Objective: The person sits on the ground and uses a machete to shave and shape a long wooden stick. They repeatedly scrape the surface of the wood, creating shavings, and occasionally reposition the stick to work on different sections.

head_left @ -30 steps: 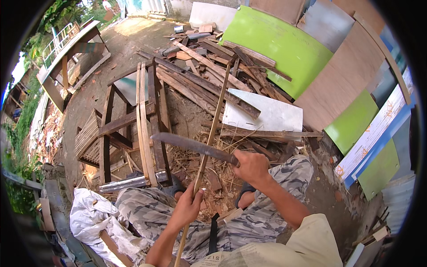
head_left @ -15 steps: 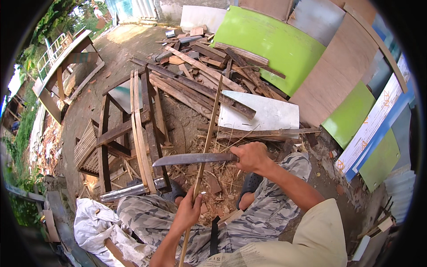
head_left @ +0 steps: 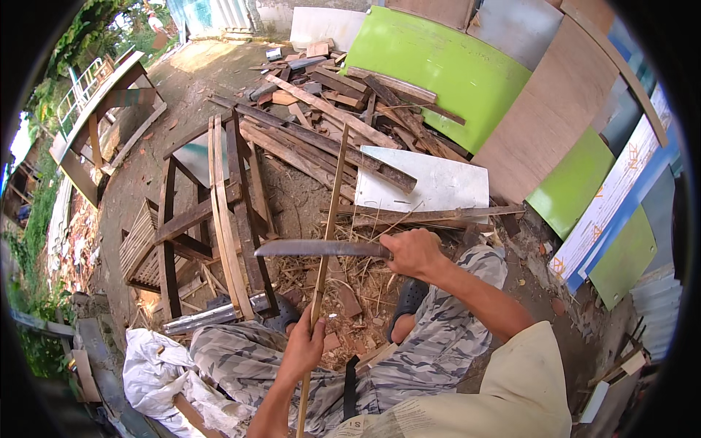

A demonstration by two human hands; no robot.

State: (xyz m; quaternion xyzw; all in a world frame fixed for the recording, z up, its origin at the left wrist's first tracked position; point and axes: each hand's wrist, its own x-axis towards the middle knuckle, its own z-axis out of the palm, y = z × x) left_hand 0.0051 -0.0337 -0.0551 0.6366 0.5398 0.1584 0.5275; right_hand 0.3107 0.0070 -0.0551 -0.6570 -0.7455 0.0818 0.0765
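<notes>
A long, thin wooden strip point(head_left: 334, 197) stands on a slant in front of me, its far end pointing toward the scrap pile. My left hand point(head_left: 304, 349) is closed around its lower part, above my lap. My right hand point(head_left: 415, 253) grips the handle of a machete point(head_left: 292, 249). The dull, brownish blade points left and crosses the strip a little beyond my left hand. Whether its edge bites into the wood, I cannot tell.
A dark wooden frame point(head_left: 167, 233) with pale strips point(head_left: 223, 197) leaning on it stands at left. Scrap wood point(head_left: 336, 95) is heaped ahead, beside a white board point(head_left: 438, 181) and a green panel point(head_left: 467, 80). Shavings point(head_left: 343, 285) litter the ground; a white sack point(head_left: 157, 365) lies lower left.
The strip has tilted and its far end has shifted left. My left hand has moved slightly left and down with it. The machete has moved very little, its blade still crossing the strip.
</notes>
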